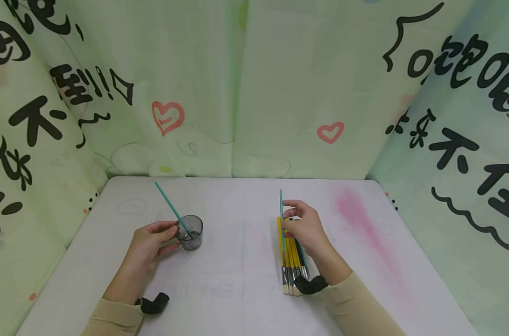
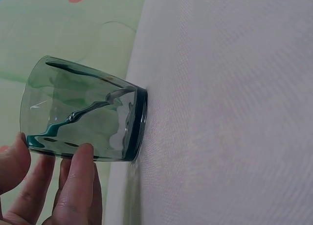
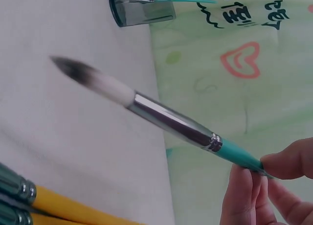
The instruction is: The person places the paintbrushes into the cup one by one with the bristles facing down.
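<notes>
A small tinted drinking glass [image 1: 197, 234] stands upright on the table at left, and a teal-handled paintbrush [image 1: 169, 203] leans inside it. My left hand [image 1: 150, 245] holds this glass by its near side, thumb at the rim; the left wrist view shows the glass [image 2: 90, 112] close up. With thumb and fingertips, my right hand [image 1: 306, 227] pinches a second teal paintbrush [image 3: 171, 120] by its handle. Its dark-tipped bristles point away from the fingers, with a silver ferrule between. Below that hand lie several yellow-handled paintbrushes [image 1: 291, 261], side by side.
Dark-handled brushes [image 1: 301, 259] lie at the right of the yellow ones. The white table [image 1: 237, 275] carries a pink stain [image 1: 365, 224] at right. Pale green curtains [image 1: 254, 93] with black lettering and red hearts hang behind and at both sides.
</notes>
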Demonstrator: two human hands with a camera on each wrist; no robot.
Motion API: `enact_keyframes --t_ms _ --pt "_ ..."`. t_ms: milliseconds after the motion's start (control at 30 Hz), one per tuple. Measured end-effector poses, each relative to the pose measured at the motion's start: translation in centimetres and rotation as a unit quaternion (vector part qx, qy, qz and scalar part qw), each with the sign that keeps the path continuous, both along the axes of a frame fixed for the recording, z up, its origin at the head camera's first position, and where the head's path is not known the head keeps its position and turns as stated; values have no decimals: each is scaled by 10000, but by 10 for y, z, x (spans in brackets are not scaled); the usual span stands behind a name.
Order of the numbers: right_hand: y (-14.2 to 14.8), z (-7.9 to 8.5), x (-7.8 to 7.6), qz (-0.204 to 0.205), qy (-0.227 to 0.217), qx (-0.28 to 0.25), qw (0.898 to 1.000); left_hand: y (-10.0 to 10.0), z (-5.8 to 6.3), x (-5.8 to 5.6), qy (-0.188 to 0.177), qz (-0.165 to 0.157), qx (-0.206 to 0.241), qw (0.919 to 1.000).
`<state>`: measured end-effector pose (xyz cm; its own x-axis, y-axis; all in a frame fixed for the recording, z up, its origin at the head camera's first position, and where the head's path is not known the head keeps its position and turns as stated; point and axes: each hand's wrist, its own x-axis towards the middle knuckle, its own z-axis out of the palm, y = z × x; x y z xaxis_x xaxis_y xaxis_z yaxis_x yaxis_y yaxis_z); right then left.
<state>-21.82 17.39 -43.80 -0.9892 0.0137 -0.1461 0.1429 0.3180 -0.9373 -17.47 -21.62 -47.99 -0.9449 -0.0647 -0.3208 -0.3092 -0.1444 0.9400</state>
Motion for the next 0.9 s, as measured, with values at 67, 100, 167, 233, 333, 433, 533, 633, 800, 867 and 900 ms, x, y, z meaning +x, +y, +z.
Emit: enact_keyframes --t_ms 67,100,167,233,333,433,533,633,800,867,900 --pt "-5 1 0 56 40 -59 10000 0 0 0 -3 1 -2 10000" --pt "-7 2 1 104 74 -105 9999 0 0 0 -3 4 2 10000" --pt "-11 4 1 177 134 -187 9996 0 0 0 -11 15 18 10000" --pt "-16 5 1 222 186 -286 9992 0 0 1 -25 24 35 10000" --pt "-24 8 0 233 207 -421 9986 0 0 1 -35 29 37 10000" --pt "-32 10 -1 265 252 -486 9982 0 0 1 -31 26 31 10000" --pt "-40 12 -3 333 310 -563 9974 0 0 0 -26 34 50 10000" --pt "-48 14 -3 419 358 -616 9966 0 -1 0 -28 39 56 10000" --pt "-62 18 -3 545 449 -733 9948 0 0 0 2 23 67 10000" --pt "-68 20 -3 591 487 -806 9938 0 0 0 21 21 79 10000" --pt "-71 21 -3 613 523 -831 9933 0 0 0 26 18 81 10000"
